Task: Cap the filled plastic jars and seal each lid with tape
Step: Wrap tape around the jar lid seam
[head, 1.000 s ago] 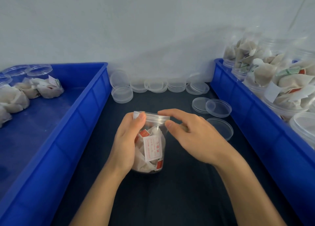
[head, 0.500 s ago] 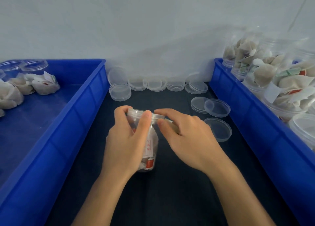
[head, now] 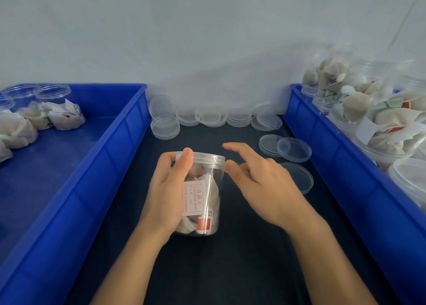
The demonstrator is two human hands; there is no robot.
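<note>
A clear plastic jar (head: 207, 196) full of white sachets with red-printed labels stands on the dark mat at centre. A clear lid (head: 207, 158) sits on its top. My left hand (head: 168, 189) grips the jar from the left, thumb up against the lid's rim. My right hand (head: 260, 185) is just right of the jar, fingers loosely spread, its thumb tip touching the lid's right edge. A strip of clear tape seems to run down the jar's front; I see no tape roll.
Stacks of spare clear lids (head: 212, 118) line the back wall, with more lids (head: 290, 149) to the right of the jar. A blue bin (head: 96, 166) on the left holds jars and sachets. A blue bin (head: 345, 166) on the right holds filled jars (head: 378, 120).
My right hand has let go of the lid and opened, fingers lifting off the rim. My left hand stays around the jar, which has turned so its label faces me.
</note>
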